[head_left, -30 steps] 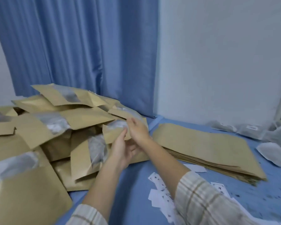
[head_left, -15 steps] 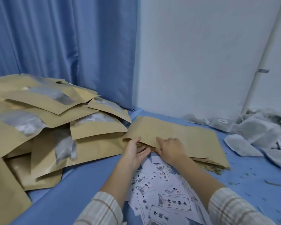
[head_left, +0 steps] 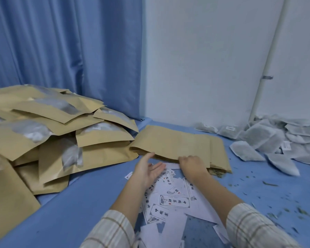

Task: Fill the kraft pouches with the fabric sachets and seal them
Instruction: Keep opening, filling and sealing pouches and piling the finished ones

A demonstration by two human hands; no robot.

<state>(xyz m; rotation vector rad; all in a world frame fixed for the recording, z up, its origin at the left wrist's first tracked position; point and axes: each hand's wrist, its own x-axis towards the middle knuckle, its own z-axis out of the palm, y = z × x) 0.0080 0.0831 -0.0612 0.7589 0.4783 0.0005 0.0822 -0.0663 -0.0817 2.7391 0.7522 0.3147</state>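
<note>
Flat kraft stack (head_left: pixel 177 144), matte rectangles, long axis left-right, centre of blue table (head_left: pixel 75 203). Right hand (head_left: pixel 192 164) pinches its near edge; left hand (head_left: pixel 147 170) released, fingers straight beside it. Filled windowed pouches (head_left: pixel 64 133) heaped left, grey sachets (head_left: pixel 276 140) far right, labels (head_left: pixel 174 201) near. Blue curtain (head_left: pixel 61 51), white wall (head_left: pixel 204 59).
</note>
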